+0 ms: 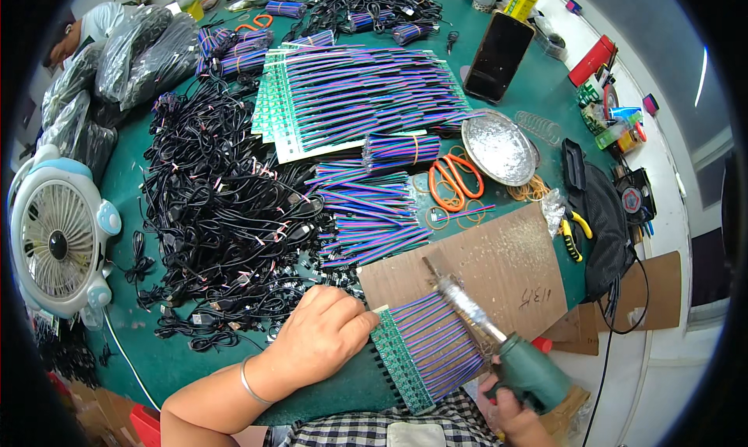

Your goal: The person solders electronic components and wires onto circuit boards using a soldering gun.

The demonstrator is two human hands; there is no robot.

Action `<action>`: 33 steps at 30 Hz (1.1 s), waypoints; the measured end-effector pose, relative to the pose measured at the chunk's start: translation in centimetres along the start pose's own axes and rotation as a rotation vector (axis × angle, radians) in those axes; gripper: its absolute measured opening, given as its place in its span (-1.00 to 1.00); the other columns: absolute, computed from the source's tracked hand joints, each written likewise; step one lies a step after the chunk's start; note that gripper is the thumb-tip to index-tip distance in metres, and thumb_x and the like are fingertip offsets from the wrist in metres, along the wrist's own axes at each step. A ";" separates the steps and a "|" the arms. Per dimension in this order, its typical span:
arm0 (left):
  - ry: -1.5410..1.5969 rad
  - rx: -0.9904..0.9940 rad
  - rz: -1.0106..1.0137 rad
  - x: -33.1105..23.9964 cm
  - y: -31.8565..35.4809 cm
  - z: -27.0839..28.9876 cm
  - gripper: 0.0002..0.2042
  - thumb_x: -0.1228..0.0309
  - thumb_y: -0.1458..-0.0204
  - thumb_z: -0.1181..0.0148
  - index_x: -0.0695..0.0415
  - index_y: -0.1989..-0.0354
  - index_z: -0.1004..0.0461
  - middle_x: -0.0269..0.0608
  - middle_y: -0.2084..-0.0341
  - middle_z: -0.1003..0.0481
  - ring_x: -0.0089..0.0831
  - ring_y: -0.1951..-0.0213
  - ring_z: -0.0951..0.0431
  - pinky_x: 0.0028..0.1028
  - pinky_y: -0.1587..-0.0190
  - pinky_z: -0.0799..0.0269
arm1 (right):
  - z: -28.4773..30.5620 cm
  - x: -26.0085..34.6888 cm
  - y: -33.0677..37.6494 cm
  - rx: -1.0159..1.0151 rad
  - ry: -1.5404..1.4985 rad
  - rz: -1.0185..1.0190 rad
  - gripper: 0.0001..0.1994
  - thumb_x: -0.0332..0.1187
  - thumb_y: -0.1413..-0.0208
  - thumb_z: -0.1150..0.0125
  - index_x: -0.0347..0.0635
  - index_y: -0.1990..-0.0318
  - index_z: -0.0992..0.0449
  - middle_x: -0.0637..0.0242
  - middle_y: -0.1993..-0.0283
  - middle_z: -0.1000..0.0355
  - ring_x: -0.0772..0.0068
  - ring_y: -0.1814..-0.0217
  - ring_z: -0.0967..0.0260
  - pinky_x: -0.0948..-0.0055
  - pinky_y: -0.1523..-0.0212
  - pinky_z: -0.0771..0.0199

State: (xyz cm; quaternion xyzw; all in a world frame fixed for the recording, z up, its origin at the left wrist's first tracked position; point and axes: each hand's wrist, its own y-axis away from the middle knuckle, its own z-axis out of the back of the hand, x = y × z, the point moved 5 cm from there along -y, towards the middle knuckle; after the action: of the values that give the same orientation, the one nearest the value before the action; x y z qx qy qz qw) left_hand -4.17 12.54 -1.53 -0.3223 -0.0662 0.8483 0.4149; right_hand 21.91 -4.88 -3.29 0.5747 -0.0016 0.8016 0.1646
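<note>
My left hand rests fingers down on the left end of a green circuit board strip with a row of multicoloured ribbon wires attached. It lies on a brown cardboard sheet near the table's front edge. My right hand grips the green handle of a soldering iron. The iron's foil-wrapped barrel slants up to the left over the wires, its tip at the cardboard's upper part.
A large tangle of black cables fills the table's left. More green board strips with coloured wires lie behind. Orange scissors, a foil dish, a phone, a white fan and yellow-handled pliers surround the cardboard.
</note>
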 end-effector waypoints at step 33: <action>-0.127 -0.034 0.167 -1.1 -0.3 -0.1 -0.83 0.48 0.27 -0.31 0.03 0.43 -0.51 -0.39 0.53 -0.43 -0.38 0.46 -0.41 -0.37 0.33 -0.22 | -0.8 -0.8 0.8 0.008 -0.301 0.031 -0.47 -0.24 -0.10 -0.08 -0.41 -0.16 -0.19 0.09 0.09 -0.41 0.36 0.34 -0.45 0.41 0.29 -0.50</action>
State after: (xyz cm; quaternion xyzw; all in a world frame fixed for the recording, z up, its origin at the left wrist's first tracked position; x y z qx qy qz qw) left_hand -3.42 11.92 -0.97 -0.2793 -0.0796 0.8973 0.3325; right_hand 21.21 -5.71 -4.17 0.6889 -0.0319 0.7089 0.1475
